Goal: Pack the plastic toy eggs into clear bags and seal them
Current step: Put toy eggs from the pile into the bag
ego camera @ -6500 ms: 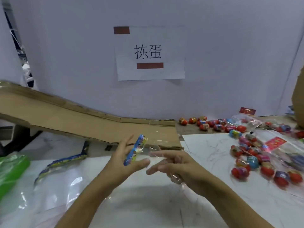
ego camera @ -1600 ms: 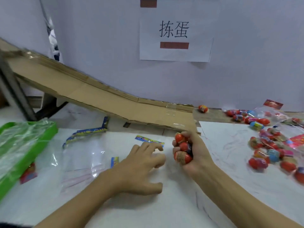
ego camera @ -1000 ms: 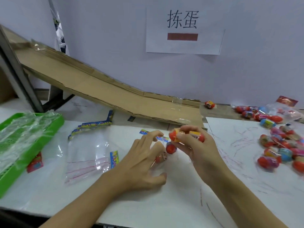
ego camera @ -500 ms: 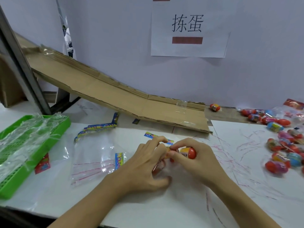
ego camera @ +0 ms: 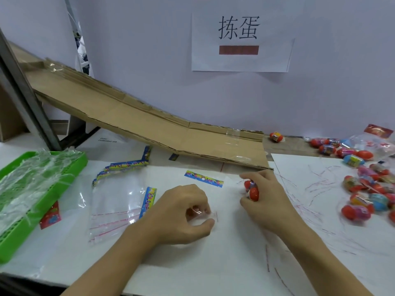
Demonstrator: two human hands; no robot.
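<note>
My right hand (ego camera: 264, 199) is closed around red toy eggs (ego camera: 252, 190) at the middle of the white table. To its left, my left hand (ego camera: 181, 212) pinches the edge of a clear bag (ego camera: 205, 214) lying flat on the table, with the bag's colourful header strip (ego camera: 204, 178) just beyond it. The two hands are apart. Whether the eggs sit inside the clear film I cannot tell. Several loose and bagged eggs (ego camera: 367, 189) lie at the right.
A stack of empty clear bags (ego camera: 115, 199) lies left of my hands. A green basket (ego camera: 25, 189) with plastic film stands at the far left. A cardboard ramp (ego camera: 149, 124) slopes down behind. One egg (ego camera: 276, 137) rests by the wall.
My hands were together over the bag half a second ago. They have moved apart: the right hand carried the eggs to the right, the left hand slid down and left along the bag.
</note>
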